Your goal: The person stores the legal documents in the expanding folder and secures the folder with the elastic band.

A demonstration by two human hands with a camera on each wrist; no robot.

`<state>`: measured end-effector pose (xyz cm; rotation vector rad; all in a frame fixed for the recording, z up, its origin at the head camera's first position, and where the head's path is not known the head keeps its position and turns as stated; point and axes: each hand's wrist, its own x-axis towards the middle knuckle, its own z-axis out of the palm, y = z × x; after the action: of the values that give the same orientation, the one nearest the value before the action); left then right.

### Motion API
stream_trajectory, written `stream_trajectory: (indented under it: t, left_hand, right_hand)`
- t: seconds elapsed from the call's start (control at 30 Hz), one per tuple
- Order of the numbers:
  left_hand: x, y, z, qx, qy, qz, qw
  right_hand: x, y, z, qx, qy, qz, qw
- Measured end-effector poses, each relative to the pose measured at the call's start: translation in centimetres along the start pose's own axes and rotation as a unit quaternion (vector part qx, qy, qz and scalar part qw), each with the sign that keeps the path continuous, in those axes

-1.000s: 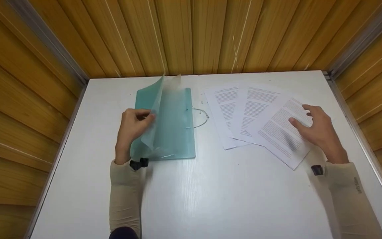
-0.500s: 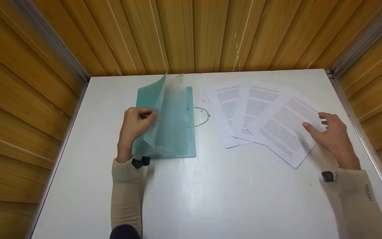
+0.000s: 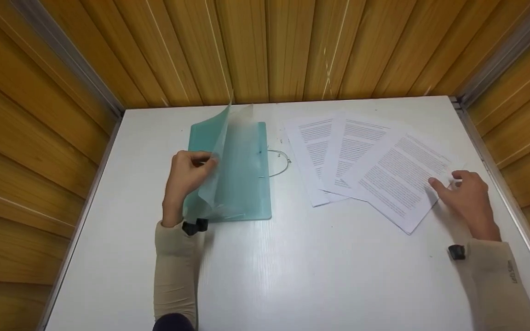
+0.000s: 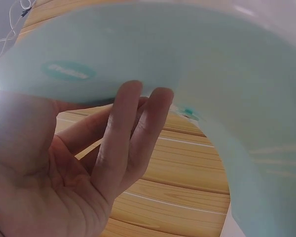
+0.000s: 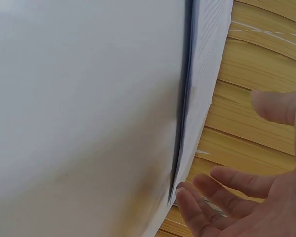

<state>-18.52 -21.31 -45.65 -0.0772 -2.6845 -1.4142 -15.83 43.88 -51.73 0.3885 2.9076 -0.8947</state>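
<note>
On the left lies a teal translucent plastic folder [image 3: 246,184], its cover lifted and curving upright. My left hand [image 3: 189,172] pinches the cover's edge between thumb and fingers. In the left wrist view the cover [image 4: 123,44], with an oval label, arches over the fingers. A fan of printed paper stacks covers the right side; the rightmost stack [image 3: 394,179] lies on top at a slant. My right hand [image 3: 467,200] is at that stack's right edge, thumb over the page. From the right wrist, the fingertips [image 5: 185,195] sit right at the paper edge, thumb spread apart.
A thin elastic loop [image 3: 285,161] sticks out from the folder's right side. Two more printed stacks [image 3: 318,133] lie between it and the top one. The white table [image 3: 311,271] is walled by wood-patterned panels [image 3: 288,50] at back and sides.
My right hand has moved from above the rightmost paper stack outward and toward me, down to its right edge. My left hand keeps its hold on the folder cover.
</note>
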Motion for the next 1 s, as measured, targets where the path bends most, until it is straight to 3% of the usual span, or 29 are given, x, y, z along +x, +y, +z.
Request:
stream_trajectory:
  t: [0.33, 0.67, 1.0]
  left_hand:
    - [-0.1, 0.1, -0.1, -0.001, 0.001, -0.002, 1.0000]
    - [-0.2, -0.1, 0.2, -0.009, 0.004, 0.014, 0.9999]
    - [-0.1, 0.2, 0.1, -0.007, -0.002, 0.003, 1.0000]
  right_hand:
    - [0.5, 1.0, -0.1, 0.002, -0.033, 0.063, 0.997]
    - [1.3, 0.2, 0.5, 0.005, -0.018, 0.082, 0.996]
    - [2.0, -0.3, 0.5, 0.015, -0.019, 0.091, 0.996]
